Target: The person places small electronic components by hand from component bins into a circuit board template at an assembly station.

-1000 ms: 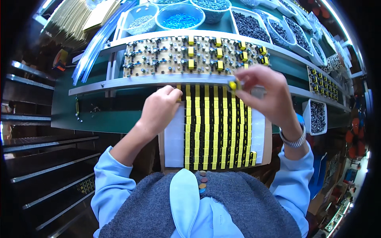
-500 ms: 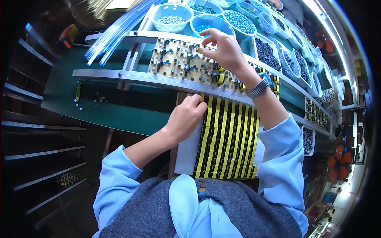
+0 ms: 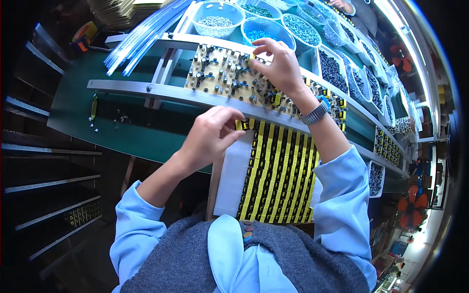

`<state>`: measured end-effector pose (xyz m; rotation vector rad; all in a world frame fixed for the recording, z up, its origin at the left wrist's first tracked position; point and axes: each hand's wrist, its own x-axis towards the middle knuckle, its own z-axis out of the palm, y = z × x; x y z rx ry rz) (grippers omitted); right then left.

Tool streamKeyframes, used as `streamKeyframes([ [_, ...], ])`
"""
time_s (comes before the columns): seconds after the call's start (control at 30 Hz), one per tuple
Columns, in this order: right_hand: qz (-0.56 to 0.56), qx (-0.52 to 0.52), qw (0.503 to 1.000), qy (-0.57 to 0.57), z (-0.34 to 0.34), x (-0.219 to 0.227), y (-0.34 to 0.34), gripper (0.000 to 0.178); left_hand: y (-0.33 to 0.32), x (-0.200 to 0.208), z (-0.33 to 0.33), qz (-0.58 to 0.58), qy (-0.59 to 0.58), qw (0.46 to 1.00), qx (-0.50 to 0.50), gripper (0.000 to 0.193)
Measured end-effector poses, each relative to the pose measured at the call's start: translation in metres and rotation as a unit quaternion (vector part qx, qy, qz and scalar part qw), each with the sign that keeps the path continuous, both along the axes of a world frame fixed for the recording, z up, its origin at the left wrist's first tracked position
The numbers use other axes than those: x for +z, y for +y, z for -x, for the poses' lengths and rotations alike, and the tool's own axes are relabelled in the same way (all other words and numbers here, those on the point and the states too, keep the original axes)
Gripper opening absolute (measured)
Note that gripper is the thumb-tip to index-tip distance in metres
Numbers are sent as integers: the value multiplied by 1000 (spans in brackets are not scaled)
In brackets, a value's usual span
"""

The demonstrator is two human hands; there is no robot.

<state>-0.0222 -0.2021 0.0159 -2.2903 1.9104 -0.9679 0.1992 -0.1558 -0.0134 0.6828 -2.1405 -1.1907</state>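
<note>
My left hand (image 3: 204,139) pinches a small yellow-and-black block-shaped component (image 3: 239,125), likely a transformer, at the top left corner of the rows of the same yellow-and-black components (image 3: 281,171). These rows lie on a white sheet (image 3: 231,176) in front of me. Over the tan circuit board panel (image 3: 222,73), my right hand (image 3: 281,66) has its thumb and index finger closed on a small yellow component (image 3: 252,57). The panel rests between metal rails and carries many small upright parts, with yellow components standing toward its right side.
Beyond the panel stand round tubs of parts (image 3: 215,22) and white trays of dark parts (image 3: 332,68). Clear plastic tubes (image 3: 141,39) lie across the rails at left. A metal rail (image 3: 195,96) runs between me and the panel. Another person's hand (image 3: 343,5) shows at the far side.
My left hand has shifted slightly left and opened its grasp into view, showing the yellow-and-black component in its fingertips. My right hand stays over almost the same spot on the panel.
</note>
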Motion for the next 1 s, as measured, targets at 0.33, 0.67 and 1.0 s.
streamKeyframes([
  [0.33, 44, 3, 996, 79, 0, 2, -4, 29, -22, 17, -24, -83, 47, 994, 59, 25],
  [0.67, 13, -9, 987, 158, -6, 12, -2, 27, -41, 37, -25, -83, 22, 993, 76, 27],
  [1.0, -281, 164, 902, 284, -48, 27, 83, 6, -79, 51, -25, 100, -49, 985, 135, 22],
])
